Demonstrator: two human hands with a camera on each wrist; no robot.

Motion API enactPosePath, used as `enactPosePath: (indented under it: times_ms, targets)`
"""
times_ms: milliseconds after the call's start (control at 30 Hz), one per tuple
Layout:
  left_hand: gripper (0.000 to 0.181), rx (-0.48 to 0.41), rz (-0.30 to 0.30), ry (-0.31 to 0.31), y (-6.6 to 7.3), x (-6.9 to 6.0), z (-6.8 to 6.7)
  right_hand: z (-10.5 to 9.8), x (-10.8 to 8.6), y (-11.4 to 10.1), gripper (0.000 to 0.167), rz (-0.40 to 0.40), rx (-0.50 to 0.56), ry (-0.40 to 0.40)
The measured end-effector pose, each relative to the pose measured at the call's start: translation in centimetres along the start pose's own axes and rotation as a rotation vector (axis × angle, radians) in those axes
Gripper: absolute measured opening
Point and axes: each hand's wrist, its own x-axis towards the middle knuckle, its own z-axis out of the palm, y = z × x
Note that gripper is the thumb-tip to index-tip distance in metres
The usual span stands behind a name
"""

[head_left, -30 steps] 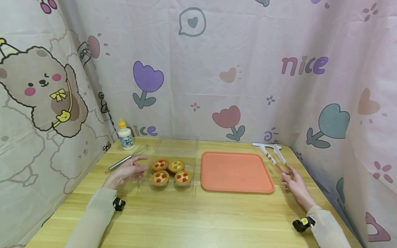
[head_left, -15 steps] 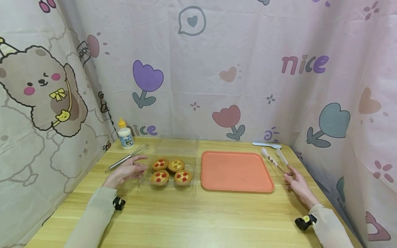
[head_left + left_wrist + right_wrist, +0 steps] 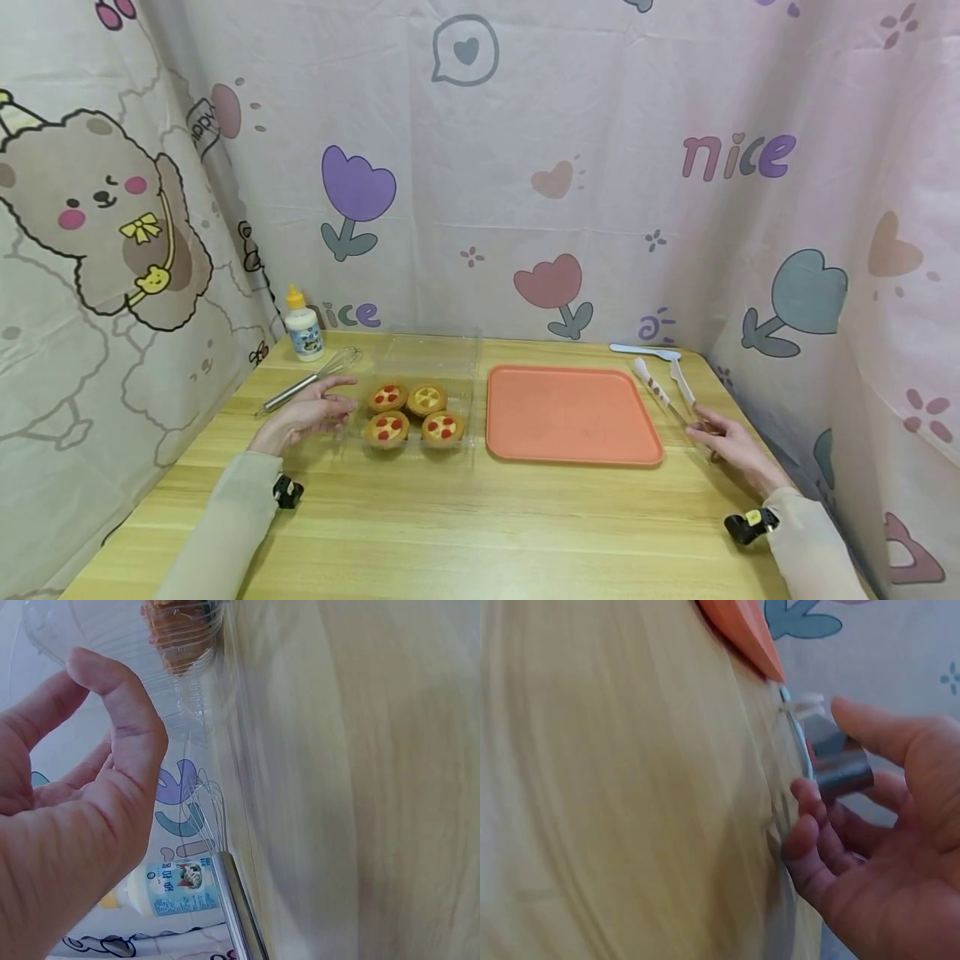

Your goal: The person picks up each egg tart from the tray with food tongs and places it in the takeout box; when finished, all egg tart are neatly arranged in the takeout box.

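Observation:
In the head view, my left hand [image 3: 307,415] is beside the left edge of a clear plastic box [image 3: 468,454], its fingers loosely bent; any contact with the box is unclear. Several small round tarts [image 3: 427,400] with red or yellow toppings sit in the box, whose lid stands raised behind them. In the left wrist view, the left hand [image 3: 97,757] has nothing visible between thumb and fingers. At the right, my right hand [image 3: 731,446] holds a pair of tongs [image 3: 682,383] with pale tips and metal arms. The right wrist view shows their metal end [image 3: 840,761] between thumb and fingers.
A flat orange tray [image 3: 573,417] lies between the box and the tongs. A whisk [image 3: 300,389] and a white bottle [image 3: 303,329] with a yellow cap are at the back left. A light-blue utensil [image 3: 643,351] lies along the back edge, before a printed curtain [image 3: 480,208].
My right hand has shifted right and slightly nearer with the tongs, whose arms have turned to point more to the far left. The left hand has stayed almost still beside the box.

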Motion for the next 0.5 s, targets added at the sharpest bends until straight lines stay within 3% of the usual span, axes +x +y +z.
enactPosePath:
  times_ms: [267,500]
  targets:
    - [0.072,0.002,-0.002,-0.001,0.1,-0.1,0.1,-1.3,0.0,-0.2,0.082,0.040,-0.060,-0.111]
    - [0.073,-0.002,0.000,-0.010,0.1,0.0,0.0,-1.7,0.2,0.3,0.081,0.010,-0.131,-0.121]
